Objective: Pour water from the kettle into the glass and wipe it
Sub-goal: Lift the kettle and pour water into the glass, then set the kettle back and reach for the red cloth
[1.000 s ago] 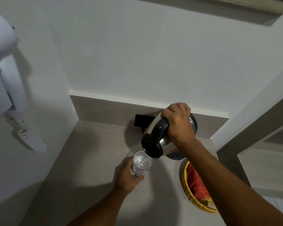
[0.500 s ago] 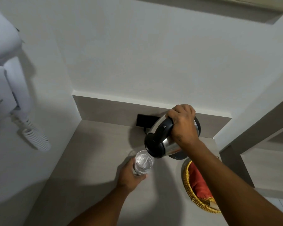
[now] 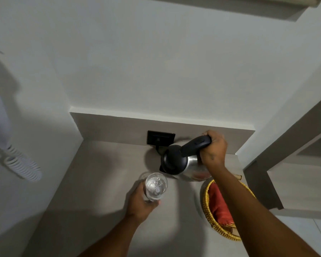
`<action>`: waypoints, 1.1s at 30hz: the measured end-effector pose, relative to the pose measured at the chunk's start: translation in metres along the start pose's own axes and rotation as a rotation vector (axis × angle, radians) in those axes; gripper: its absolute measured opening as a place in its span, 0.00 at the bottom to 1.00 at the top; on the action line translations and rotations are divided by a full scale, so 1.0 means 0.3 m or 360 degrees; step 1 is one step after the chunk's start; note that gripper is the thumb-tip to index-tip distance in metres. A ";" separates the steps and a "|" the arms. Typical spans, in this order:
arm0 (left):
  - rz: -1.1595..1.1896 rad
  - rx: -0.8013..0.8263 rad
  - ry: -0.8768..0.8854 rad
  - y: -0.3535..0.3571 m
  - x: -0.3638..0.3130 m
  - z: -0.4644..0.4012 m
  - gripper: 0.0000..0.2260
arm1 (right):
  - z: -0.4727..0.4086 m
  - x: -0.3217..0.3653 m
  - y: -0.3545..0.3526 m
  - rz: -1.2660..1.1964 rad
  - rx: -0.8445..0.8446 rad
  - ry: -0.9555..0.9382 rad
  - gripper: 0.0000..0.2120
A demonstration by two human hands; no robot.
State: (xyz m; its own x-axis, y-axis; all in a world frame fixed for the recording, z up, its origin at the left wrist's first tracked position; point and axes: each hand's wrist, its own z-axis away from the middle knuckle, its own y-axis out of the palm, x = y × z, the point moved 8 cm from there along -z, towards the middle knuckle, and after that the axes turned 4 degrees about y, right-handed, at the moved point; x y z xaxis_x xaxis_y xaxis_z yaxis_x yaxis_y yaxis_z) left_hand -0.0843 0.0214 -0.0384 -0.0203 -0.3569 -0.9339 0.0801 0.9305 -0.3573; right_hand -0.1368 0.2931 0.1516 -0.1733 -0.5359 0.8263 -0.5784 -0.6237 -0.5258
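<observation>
Two hands over a grey counter point(image 3: 93, 182) in a white-walled corner: left grip point(image 3: 140, 201) clasps glass point(image 3: 156, 185), right grip point(image 3: 213, 147) clasps kettle point(image 3: 182, 164).

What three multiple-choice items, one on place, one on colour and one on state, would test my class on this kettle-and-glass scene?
1. Where does the woven basket lie relative to the glass?
A. to its right
B. to its left
C. behind it, against the wall

2. What colour is the kettle lid and handle?
A. white
B. black
C. red

3. What state is the glass in?
A. lying on its side
B. empty and upside down
C. upright, holding water

Answers:
1 A: the basket sits on the counter under the right forearm.
2 B: the right hand grips a black handle.
3 C: the left hand holds it upright, with water glinting inside.
</observation>
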 end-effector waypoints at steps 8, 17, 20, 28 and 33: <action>-0.0016 0.0024 0.0125 0.004 0.033 -0.016 0.35 | -0.102 -0.312 -0.033 -0.0704 -0.0275 0.0828 0.16; -0.0105 0.0045 0.0196 0.011 0.074 -0.029 0.36 | -0.107 -0.492 -0.026 -0.0735 -0.0448 0.1069 0.16; -0.0154 0.0067 0.0211 0.015 0.083 -0.030 0.37 | -0.101 -0.543 -0.037 -0.0799 -0.0522 0.1163 0.15; -0.0125 0.0077 0.0129 0.019 0.101 -0.024 0.37 | -0.107 -0.575 -0.059 -0.0526 -0.0391 0.1113 0.13; -0.0292 0.0076 0.0075 0.021 0.091 -0.022 0.36 | 0.075 -0.560 -0.145 0.0000 -0.0305 0.0619 0.23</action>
State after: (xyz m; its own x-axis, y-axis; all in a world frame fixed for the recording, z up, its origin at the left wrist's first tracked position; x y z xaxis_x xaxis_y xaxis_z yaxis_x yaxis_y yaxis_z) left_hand -0.0911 0.0180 -0.0662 -0.0857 -0.5147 -0.8531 0.1182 0.8450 -0.5216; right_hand -0.0645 0.3975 0.0311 -0.4398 -0.2586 0.8600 -0.7094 -0.4872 -0.5093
